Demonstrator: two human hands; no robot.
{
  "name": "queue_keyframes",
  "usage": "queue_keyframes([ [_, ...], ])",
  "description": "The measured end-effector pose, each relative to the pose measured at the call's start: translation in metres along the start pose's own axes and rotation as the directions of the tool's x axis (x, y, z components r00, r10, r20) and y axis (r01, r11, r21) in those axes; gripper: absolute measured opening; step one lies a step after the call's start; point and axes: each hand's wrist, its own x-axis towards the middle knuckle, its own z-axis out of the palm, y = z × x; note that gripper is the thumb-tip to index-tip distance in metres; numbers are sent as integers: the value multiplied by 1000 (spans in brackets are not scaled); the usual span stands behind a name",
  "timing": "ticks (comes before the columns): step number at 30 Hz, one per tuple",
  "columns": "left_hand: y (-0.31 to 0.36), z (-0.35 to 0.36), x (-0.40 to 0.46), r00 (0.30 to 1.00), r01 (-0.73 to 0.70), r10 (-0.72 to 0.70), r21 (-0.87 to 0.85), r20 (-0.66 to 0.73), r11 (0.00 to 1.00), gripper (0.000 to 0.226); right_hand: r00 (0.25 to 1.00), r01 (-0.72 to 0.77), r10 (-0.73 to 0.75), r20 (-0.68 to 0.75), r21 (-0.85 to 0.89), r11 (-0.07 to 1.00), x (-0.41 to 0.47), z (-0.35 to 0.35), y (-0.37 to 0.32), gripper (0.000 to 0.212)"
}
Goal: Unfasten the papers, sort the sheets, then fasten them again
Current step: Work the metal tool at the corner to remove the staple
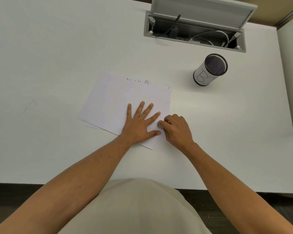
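A mesh cup (210, 70) marked "B" stands on a white desk (57, 56), near an open cable hatch (194, 26) holding cords.

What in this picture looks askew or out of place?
The papers are fanned unevenly, with lower sheets' corners showing at the near left. The mesh cup leans in this wide-angle view. Nothing looks spilled or damaged.

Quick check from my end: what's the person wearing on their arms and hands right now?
Nothing: the left hand and right hand are bare, without gloves, rings or watch. No sleeves show on either forearm. A cream garment covers the torso.
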Motion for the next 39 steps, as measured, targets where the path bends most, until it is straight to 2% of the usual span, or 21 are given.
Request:
queue_keyframes([
  [5, 1, 0, -1, 1000, 1, -1, -11, -3, 1000, 88, 995, 63, -67, -77, -52, 997, -10, 6, 2, 12],
  [10, 0, 0, 0, 1000, -1, 1, -14, -10, 1000, 86, 986, -138, 147, -76, 110, 984, -9, 1, -3, 16],
  [13, 0, 1, -1, 1000, -3, 3, -22, -15, 1000, 86, 985, -170, 173, -10, 135, 976, -1, -3, -5, 14],
  [17, -1, 0, -1, 1000, -7, 6, -22, -23, 1000, 87, 991, -131, 128, 38, 104, 986, 5, -4, -3, 14],
  [23, 0, 0, -1, 1000, -11, 10, -25, -15, 1000, 88, 999, -35, 34, 25, 52, 998, 9, 0, 0, 10],
  [28, 0, 1, 0, 1000, -3, 3, -14, -8, 1000, 88, 997, 37, -38, -66, -7, 999, 2, 9, 3, 11],
  [33, 0, 2, -1, 1000, 0, -1, -20, -16, 1000, 87, 975, 97, -134, -178, -205, 974, -10, 21, 3, 25],
  [37, 1, 2, -1, 1000, 8, -9, -27, -19, 1000, 86, 943, 137, -210, -259, -273, 952, -14, 23, 5, 17],
  [39, 1, 2, -1, 1000, 10, -10, -26, -21, 1000, 88, 931, 160, -241, -273, -287, 944, -15, 22, 5, 21],
])
